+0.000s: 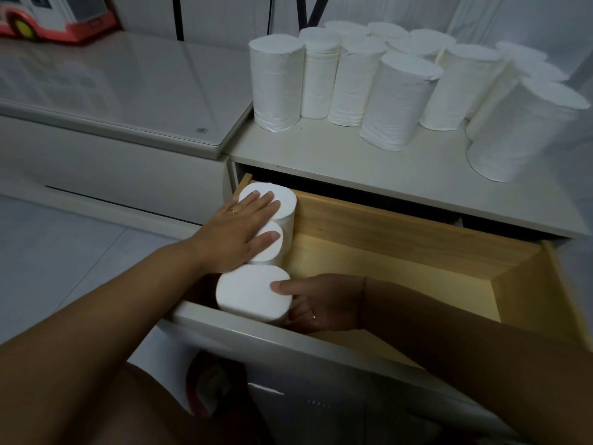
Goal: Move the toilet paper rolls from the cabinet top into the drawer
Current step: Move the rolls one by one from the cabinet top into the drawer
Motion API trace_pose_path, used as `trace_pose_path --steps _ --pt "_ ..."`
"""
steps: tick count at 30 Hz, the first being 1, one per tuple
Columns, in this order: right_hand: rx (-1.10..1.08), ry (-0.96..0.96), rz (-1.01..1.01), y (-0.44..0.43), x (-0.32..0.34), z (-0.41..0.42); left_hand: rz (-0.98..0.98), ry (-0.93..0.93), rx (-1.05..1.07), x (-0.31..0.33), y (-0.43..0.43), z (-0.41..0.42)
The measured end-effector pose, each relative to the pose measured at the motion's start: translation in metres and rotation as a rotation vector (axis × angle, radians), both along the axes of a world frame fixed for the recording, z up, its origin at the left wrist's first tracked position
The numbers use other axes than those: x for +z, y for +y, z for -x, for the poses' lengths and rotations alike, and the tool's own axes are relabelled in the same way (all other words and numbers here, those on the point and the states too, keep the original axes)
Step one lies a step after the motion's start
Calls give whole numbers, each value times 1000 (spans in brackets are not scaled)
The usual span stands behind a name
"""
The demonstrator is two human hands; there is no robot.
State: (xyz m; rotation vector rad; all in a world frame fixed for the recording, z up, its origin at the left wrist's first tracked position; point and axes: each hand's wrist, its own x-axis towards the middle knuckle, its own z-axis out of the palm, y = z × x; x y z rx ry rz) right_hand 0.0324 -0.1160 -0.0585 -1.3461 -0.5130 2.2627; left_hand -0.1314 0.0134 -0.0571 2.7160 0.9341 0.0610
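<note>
Several white toilet paper rolls [401,97] stand upright on the white cabinet top [353,162]. Below it the wooden drawer [401,245] is pulled open. Three rolls stand in a line along its left side: a far roll [285,200], a middle roll [272,248] and a near roll [250,290]. My left hand [237,232] lies flat with straight fingers on top of the far and middle rolls. My right hand [321,303] is inside the drawer and grips the near roll, thumb on its top and fingers around its side.
A lower white unit with a glossy top [128,91] adjoins the cabinet on the left, with a red and white toy vehicle [48,17] at its back. The drawer's white front panel [288,342] is nearest me. Pale floor tiles [48,252] lie at left.
</note>
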Motion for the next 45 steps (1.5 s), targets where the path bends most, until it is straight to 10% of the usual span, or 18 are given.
trace_pose_path --steps 17,21,28,45 --pt "14 -53 -33 13 6 23 -18 15 4 -3 2 2" --pt "66 -585 -259 19 24 0 -27 4 10 -1 1 2" --pt "-425 -1153 -878 50 68 -74 -30 -15 2 12 -4 -12" --pt "-854 -1203 -985 144 90 -193 -81 -92 -16 12 3 -51"
